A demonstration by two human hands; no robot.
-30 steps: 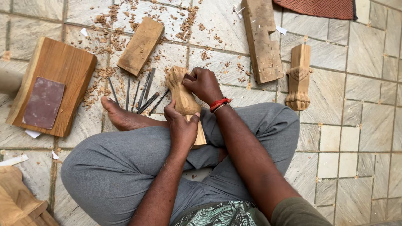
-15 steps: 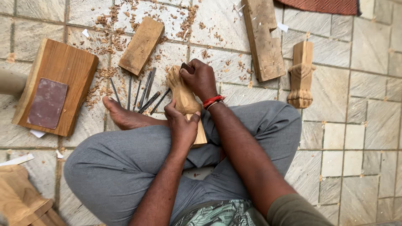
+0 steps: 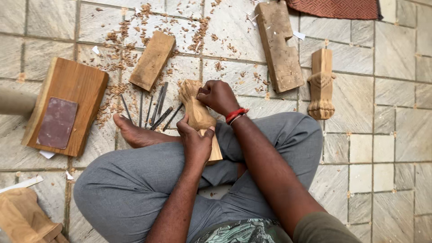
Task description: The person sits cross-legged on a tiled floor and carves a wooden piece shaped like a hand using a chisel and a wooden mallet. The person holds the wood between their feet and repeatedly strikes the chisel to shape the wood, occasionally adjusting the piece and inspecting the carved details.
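The person sits cross-legged on a tiled floor (image 3: pixel 378 148), grey trousers filling the lower middle of the view. The left hand (image 3: pixel 196 143) is wrapped around the lower part of a pale carved wooden piece (image 3: pixel 198 114), holding it over the lap. The right hand (image 3: pixel 218 96), with a red band (image 3: pixel 236 114) at the wrist, is curled closed against the upper end of the same piece; whether it grips a tool there cannot be told. The piece stands tilted, its top leaning toward the far side of the floor.

Just beside the bare foot (image 3: pixel 137 133), several thin metal carving tools (image 3: pixel 155 110) lie on the tiles, fanned out. Wood shavings (image 3: pixel 121 54) are scattered beyond them. A small wooden block (image 3: pixel 152 60) lies among the shavings, and a wide block topped with a dark red sheet (image 3: pixel 57 122) sits toward the left edge. A notched long block (image 3: pixel 279 45) and another carved leg (image 3: pixel 321 83) lie to the right, well apart from the hands.
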